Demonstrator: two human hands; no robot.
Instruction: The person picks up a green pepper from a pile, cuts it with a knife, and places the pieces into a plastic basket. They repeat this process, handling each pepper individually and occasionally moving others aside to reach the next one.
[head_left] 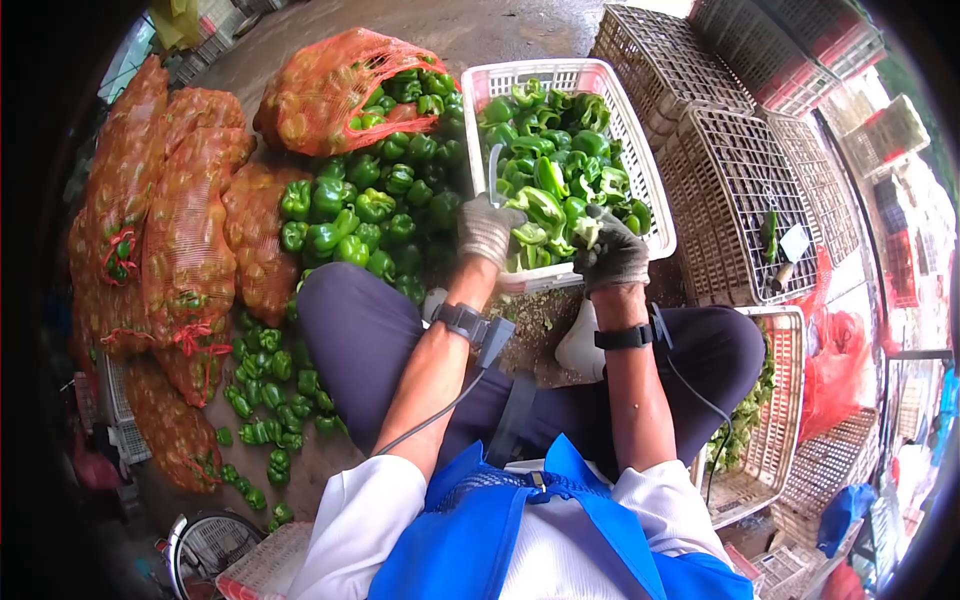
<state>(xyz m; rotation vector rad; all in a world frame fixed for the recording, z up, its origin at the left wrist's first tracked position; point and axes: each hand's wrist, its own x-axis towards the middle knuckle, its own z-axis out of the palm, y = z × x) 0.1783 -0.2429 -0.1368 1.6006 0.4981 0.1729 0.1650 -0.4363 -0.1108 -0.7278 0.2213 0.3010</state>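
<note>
My left hand point(488, 232), in a grey work glove, is closed at the near left corner of a white plastic crate point(664, 205). From its fist a curved knife point(494, 172) points up, its pale blade along the crate's left wall. My right hand point(614, 252), gloved too, is closed on a pale green piece of pepper point(588, 232) over the crate's near side. Cut green peppers point(548, 178) fill the crate, some split open with light insides showing. The right fingers partly hide the piece they hold.
Whole green peppers point(375, 205) lie heaped left of the crate, spilling from an open orange mesh bag point(310, 95). Full mesh bags point(195, 220) stand farther left. Stacked crates point(745, 190) line the right, and a crate with green scraps point(775, 430) sits by my right knee.
</note>
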